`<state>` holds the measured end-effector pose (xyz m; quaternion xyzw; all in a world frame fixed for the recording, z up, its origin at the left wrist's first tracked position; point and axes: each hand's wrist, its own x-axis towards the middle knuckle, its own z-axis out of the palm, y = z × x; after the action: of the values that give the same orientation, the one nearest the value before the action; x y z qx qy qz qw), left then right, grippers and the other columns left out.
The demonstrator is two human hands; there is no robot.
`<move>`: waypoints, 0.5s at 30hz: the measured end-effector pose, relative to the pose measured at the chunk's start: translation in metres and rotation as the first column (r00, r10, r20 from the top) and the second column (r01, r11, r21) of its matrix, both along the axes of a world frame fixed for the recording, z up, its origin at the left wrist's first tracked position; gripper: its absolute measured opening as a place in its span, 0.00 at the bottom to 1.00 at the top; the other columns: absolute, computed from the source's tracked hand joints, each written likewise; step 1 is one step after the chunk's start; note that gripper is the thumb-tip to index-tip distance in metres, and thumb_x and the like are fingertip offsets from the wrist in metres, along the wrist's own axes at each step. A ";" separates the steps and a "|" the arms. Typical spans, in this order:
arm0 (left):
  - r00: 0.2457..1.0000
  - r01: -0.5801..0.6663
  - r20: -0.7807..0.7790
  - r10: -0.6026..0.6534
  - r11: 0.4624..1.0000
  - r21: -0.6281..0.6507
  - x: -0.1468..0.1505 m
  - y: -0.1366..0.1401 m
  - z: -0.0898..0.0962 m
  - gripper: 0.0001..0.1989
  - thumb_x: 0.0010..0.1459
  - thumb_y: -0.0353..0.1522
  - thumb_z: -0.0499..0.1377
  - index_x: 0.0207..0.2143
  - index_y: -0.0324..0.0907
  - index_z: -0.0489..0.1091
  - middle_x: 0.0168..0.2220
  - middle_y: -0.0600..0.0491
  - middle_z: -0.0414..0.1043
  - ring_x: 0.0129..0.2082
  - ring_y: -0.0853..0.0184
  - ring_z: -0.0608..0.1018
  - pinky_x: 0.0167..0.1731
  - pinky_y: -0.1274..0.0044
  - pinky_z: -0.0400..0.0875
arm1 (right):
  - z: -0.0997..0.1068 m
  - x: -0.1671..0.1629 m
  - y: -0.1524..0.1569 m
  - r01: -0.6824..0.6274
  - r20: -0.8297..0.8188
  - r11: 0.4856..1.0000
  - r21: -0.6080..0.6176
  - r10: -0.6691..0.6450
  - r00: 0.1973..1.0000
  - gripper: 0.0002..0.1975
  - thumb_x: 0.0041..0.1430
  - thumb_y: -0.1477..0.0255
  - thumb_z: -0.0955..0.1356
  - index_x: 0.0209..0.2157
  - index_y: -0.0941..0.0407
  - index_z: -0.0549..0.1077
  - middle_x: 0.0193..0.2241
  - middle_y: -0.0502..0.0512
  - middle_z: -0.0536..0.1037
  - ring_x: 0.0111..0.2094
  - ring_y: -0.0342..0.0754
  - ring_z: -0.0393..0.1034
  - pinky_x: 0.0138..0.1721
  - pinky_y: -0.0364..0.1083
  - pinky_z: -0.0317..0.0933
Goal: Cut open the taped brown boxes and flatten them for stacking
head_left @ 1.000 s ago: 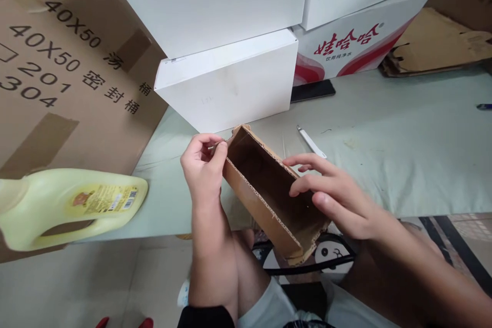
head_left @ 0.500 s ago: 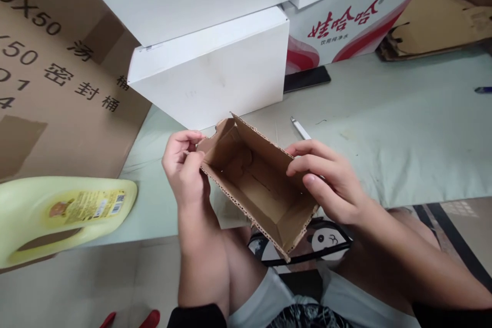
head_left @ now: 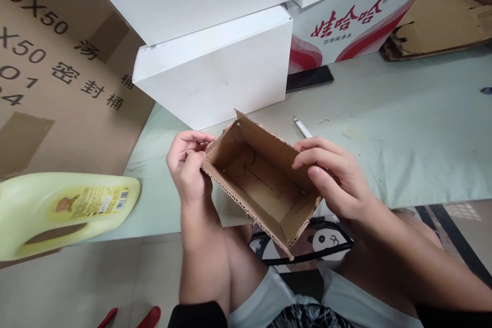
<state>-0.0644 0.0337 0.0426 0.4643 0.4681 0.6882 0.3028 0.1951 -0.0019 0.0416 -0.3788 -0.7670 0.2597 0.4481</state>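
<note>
An open-topped brown cardboard box [head_left: 265,179] with rough cut edges is tilted between my hands, its inside facing me. My left hand [head_left: 190,166] pinches the box's left end, thumb at the near corner and fingers behind the wall. On the other side my right hand [head_left: 332,177] grips the right end, with fingertips over the far wall's edge. Nothing shows inside the box except creases and a curved cut line in the bottom. A white pen-like tool [head_left: 302,127] lies just beyond my right hand on the pale green cloth [head_left: 403,128], partly hidden by the hand.
White boxes [head_left: 215,72] stand at the back, with a dark phone [head_left: 309,79] beside them. A large printed carton [head_left: 77,92] and a yellow jug [head_left: 69,215] stand at left. Flattened cardboard [head_left: 438,25] lies at far right.
The flap at the box's left end, which stuck outward, now stands more in line with the wall. Both hands stay on the box; the whole view has shifted slightly.
</note>
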 end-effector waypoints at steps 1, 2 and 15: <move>1.000 -0.009 -0.007 0.009 1.000 0.016 0.000 0.000 0.001 0.09 0.37 0.26 0.58 0.25 0.43 0.73 0.28 0.52 0.77 0.32 0.64 0.77 0.36 0.72 0.69 | 0.000 0.000 0.000 0.000 0.002 1.000 0.001 0.000 1.000 0.10 0.68 0.75 0.62 0.38 0.52 0.74 0.41 0.55 0.78 0.41 0.49 0.76 0.38 0.48 0.69; 1.000 -0.013 -0.020 0.014 0.999 0.030 0.000 0.000 0.001 0.07 0.37 0.26 0.58 0.22 0.43 0.72 0.29 0.52 0.76 0.34 0.64 0.77 0.37 0.72 0.69 | 0.000 0.000 0.000 0.000 0.004 1.000 0.003 0.000 1.000 0.10 0.68 0.75 0.62 0.38 0.52 0.74 0.41 0.55 0.78 0.41 0.49 0.76 0.38 0.48 0.69; 0.985 -0.003 -0.171 0.005 1.000 0.010 -0.009 -0.003 -0.003 0.04 0.41 0.26 0.57 0.21 0.43 0.70 0.31 0.50 0.75 0.37 0.60 0.77 0.38 0.69 0.68 | 0.000 -0.001 -0.001 -0.003 -0.010 1.000 -0.004 0.003 1.000 0.10 0.67 0.75 0.63 0.37 0.52 0.75 0.41 0.55 0.78 0.41 0.50 0.76 0.36 0.47 0.68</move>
<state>-0.0735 0.0306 0.0400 0.5220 0.4900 0.6487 0.2579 0.1938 -0.0032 0.0414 -0.3773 -0.7646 0.2640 0.4508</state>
